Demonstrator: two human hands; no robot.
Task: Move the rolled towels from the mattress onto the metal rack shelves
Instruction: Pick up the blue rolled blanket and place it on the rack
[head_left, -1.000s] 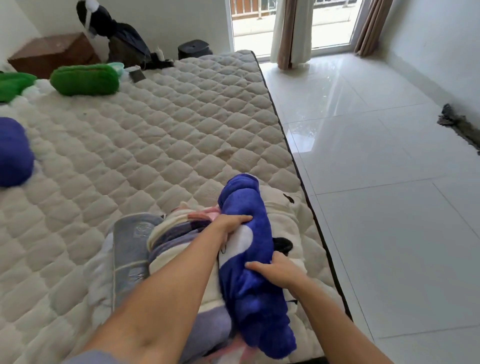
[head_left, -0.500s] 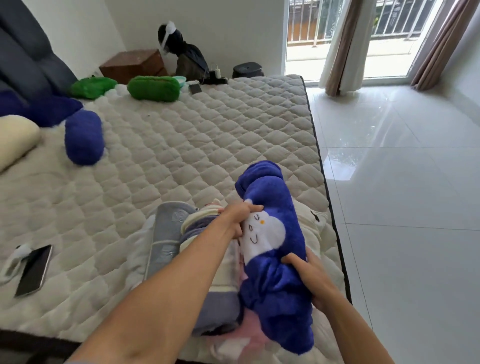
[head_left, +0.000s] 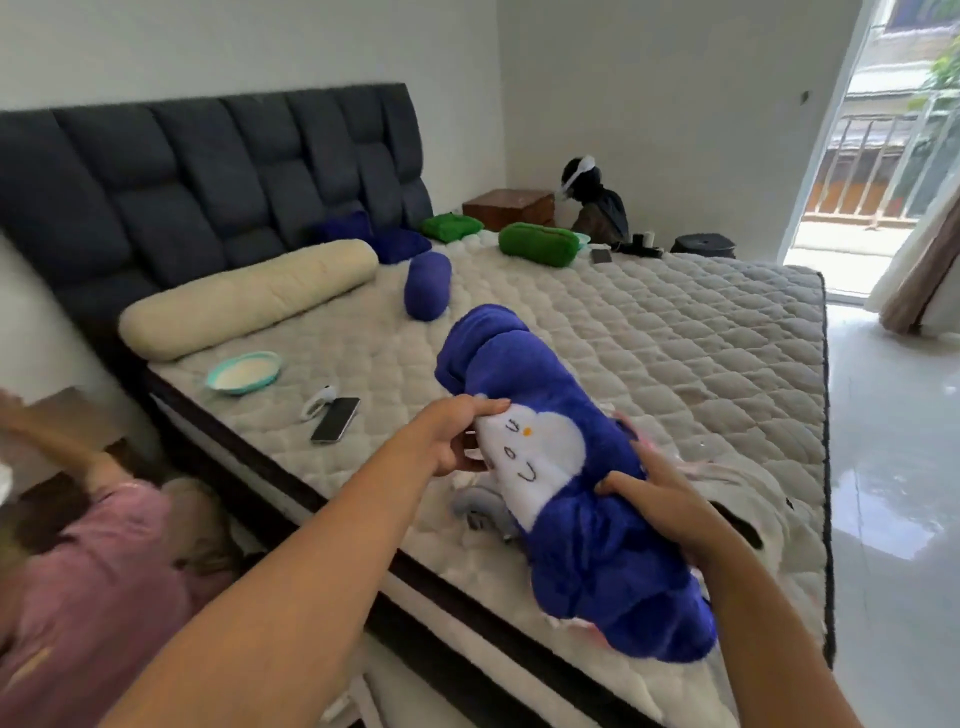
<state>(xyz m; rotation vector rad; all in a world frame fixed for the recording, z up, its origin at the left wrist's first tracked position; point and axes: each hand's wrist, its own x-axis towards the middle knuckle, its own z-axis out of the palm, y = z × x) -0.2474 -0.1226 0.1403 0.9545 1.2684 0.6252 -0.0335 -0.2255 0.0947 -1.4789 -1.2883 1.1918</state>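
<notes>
A large blue rolled towel (head_left: 576, 493) with a white cartoon face is lifted just above the near corner of the quilted mattress (head_left: 649, 332). My left hand (head_left: 457, 436) grips its left side at the white patch. My right hand (head_left: 670, 506) grips its right side. Beneath it lie more folded towels (head_left: 727, 483), partly hidden. A smaller blue rolled towel (head_left: 427, 285) rests mid-mattress. Two green rolled towels (head_left: 538, 244) (head_left: 451, 227) sit near the far edge. The metal rack is not in view.
A cream bolster (head_left: 249, 299) lies by the dark headboard (head_left: 208, 176). A bowl (head_left: 243, 371), a phone (head_left: 335, 420) and a small white device (head_left: 317, 402) sit on the mattress's left side. A person in a pink top (head_left: 88, 561) crouches at left. Tiled floor (head_left: 893, 467) stretches right.
The blue towel has risen off the pile with both hands still on it. The view has swung left and up, bringing the headboard, bolster and crouching person into sight.
</notes>
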